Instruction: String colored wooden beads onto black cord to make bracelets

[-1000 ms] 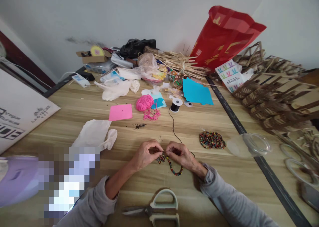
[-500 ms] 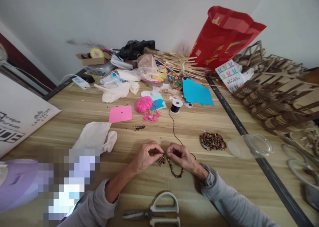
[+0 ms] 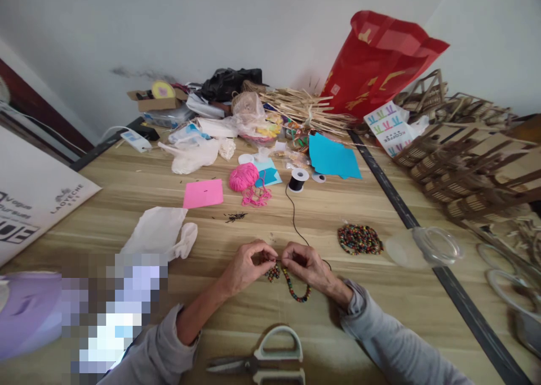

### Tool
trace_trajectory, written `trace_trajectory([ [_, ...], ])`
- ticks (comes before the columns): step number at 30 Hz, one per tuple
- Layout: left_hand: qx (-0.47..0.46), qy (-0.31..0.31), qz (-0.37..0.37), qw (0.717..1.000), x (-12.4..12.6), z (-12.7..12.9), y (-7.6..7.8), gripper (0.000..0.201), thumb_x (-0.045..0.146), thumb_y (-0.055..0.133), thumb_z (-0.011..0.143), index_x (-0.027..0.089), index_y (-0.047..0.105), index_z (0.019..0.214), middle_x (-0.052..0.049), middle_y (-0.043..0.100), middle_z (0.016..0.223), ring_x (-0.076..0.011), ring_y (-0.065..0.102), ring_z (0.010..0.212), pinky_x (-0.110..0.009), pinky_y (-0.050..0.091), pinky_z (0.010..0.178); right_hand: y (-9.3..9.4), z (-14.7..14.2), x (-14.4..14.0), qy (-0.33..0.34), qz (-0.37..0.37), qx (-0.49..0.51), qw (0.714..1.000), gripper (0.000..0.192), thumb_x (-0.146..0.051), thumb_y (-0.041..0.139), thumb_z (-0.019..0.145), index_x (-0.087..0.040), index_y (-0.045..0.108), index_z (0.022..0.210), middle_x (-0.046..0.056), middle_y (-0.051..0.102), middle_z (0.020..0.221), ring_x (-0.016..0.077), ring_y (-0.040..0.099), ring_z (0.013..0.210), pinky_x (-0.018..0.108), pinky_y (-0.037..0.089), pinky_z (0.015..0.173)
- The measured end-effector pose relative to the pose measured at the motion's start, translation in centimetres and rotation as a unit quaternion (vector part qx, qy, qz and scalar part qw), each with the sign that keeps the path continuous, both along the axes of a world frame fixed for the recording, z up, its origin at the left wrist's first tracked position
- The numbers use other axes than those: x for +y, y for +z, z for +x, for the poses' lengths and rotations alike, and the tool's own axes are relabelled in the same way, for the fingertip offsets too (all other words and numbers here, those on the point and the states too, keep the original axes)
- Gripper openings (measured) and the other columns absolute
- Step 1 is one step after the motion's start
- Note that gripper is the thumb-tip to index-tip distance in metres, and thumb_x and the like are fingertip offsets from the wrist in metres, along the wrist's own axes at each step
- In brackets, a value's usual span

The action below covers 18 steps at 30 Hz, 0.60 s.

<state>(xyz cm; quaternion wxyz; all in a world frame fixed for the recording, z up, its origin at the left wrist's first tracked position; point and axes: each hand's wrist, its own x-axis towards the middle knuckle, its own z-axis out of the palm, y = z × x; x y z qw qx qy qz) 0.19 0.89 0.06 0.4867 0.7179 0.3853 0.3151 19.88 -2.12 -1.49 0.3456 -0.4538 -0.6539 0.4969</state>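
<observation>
- Head view, far left: white cloth (image 3: 160, 235) lies on the table (image 3: 127, 187).
- Scissors (image 3: 266, 362) lie near me, below both hands.
- My left hand (image 3: 245, 266) pinches the black cord (image 3: 293, 216) by the beads.
- The bead strand (image 3: 296, 288) hangs between my hands, touching the table.
- My right hand (image 3: 306, 264) pinches the same cord.
- Loose beads (image 3: 359, 238) lie to the right, beside a jar (image 3: 426, 247).
</observation>
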Motion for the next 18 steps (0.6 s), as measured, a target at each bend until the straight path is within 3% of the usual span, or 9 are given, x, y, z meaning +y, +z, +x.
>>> trace_trajectory([
  [18,0.003,-0.006,-0.001,1.000,0.02,0.03,0.08,0.010,0.009,0.063,0.072,0.014,0.068,0.078,-0.002,0.064,0.072,-0.0136,0.060,0.069,-0.024,0.047,0.067,-0.04,-0.12,-0.01,0.003,0.008,0.003,1.000,0.029,-0.042,0.055,0.087,-0.014,0.057,0.078,-0.002,0.047,0.061,0.0088,0.038,0.054,0.021,0.032,0.050],
])
